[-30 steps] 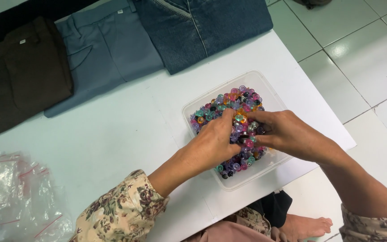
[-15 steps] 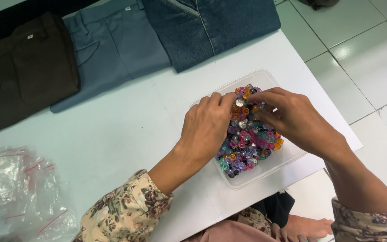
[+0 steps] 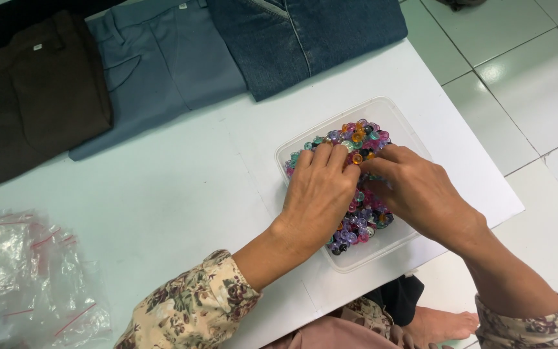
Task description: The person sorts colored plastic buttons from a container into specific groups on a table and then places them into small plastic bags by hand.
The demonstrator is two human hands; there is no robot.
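Two hands work inside a clear plastic container [image 3: 395,116] that sits near the right edge of the white bench [image 3: 182,194]. Many small translucent beads [image 3: 363,223] fill it, in purple, pink, orange, teal and dark tones. The left hand [image 3: 318,194] lies palm down over the middle of the heap, its fingers [image 3: 321,158] stretched forward and close together, tips resting on the beads; whether they pinch one cannot be told. The right hand [image 3: 421,194] comes in from the right side, its fingers [image 3: 382,169] curled together and pressed into the beads just beside the left fingertips, seemingly nipping something small. Both sleeves are floral. Three folded garments lie along the far edge: a brown one [image 3: 27,97], a grey-blue one [image 3: 156,71] and dark denim [image 3: 311,39]. Several small clear zip bags [image 3: 20,271] lie heaped at the left, well apart from the container.
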